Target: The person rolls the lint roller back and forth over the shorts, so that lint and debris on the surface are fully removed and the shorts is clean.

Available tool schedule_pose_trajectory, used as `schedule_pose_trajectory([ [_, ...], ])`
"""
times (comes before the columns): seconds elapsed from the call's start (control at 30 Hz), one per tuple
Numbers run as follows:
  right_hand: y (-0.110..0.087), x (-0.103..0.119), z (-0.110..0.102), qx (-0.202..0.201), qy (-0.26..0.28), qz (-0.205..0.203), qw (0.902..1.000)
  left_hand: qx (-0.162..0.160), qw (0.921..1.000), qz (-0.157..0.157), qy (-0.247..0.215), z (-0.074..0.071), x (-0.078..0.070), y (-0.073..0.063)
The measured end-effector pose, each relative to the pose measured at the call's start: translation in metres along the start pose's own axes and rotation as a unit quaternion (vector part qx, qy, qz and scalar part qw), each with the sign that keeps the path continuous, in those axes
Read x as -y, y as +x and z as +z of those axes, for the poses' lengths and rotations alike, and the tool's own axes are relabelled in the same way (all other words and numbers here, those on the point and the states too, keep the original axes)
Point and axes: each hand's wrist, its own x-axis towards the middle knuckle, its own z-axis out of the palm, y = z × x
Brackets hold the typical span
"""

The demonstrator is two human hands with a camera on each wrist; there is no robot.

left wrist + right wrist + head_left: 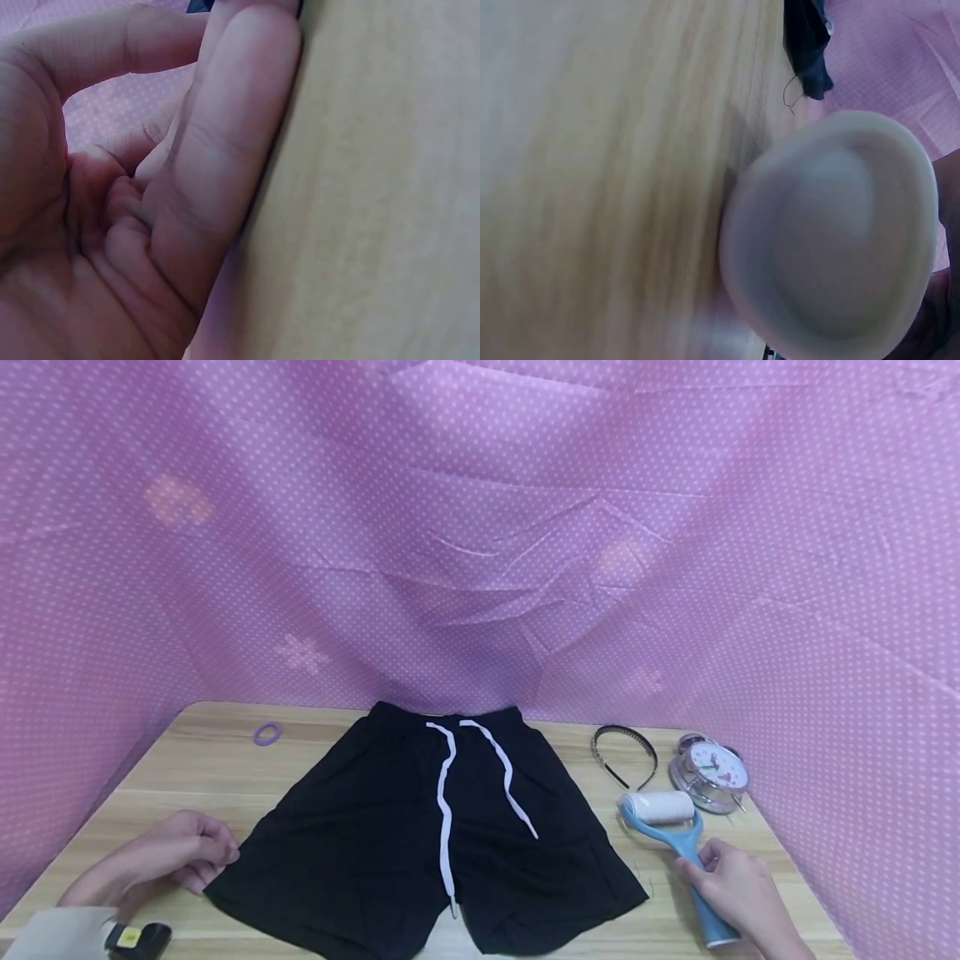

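Observation:
Black shorts [375, 827] with two white drawstrings [446, 802] lie spread flat on the wooden table, waistband at the far side. At the left leg's outer hem corner, my left hand [197, 845] pinches the cloth between thumb and fingers; a dark bit of it shows at the top of the left wrist view. To the right of the shorts, my right hand [738, 889] grips the blue handle of a lint roller [663, 808], its white roll pointing away from me. The whitish handle end [832, 232] fills much of the right wrist view.
A silver twin-bell alarm clock [712, 770] stands near the table's right edge. A black headband [649, 747] lies beyond the roller, and a purple ring [267, 733] lies far left. Pink dotted cloth [480, 543] hangs behind and around the table. A thin hair [786, 94] shows near the shorts.

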Motion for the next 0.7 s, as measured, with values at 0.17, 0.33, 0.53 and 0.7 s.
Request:
schedule_pose_trajectory([
  [0.17,0.003,0.001,-0.002,0.004,-0.009,-0.006,0.9999,0.003,0.9999,0.014,0.000,0.000,0.002,0.000],
  [0.33,0.007,-0.001,-0.003,0.028,0.005,-0.005,0.9996,-0.008,0.9997,0.018,0.014,-0.001,0.004,-0.005],
  [0.53,0.003,-0.010,-0.016,0.028,0.033,-0.010,0.9990,-0.027,0.9996,0.007,0.004,0.004,0.005,-0.012],
  [0.7,0.002,-0.016,-0.031,-0.132,0.031,-0.073,0.9880,-0.112,0.9931,0.004,0.035,-0.001,-0.005,-0.013],
])
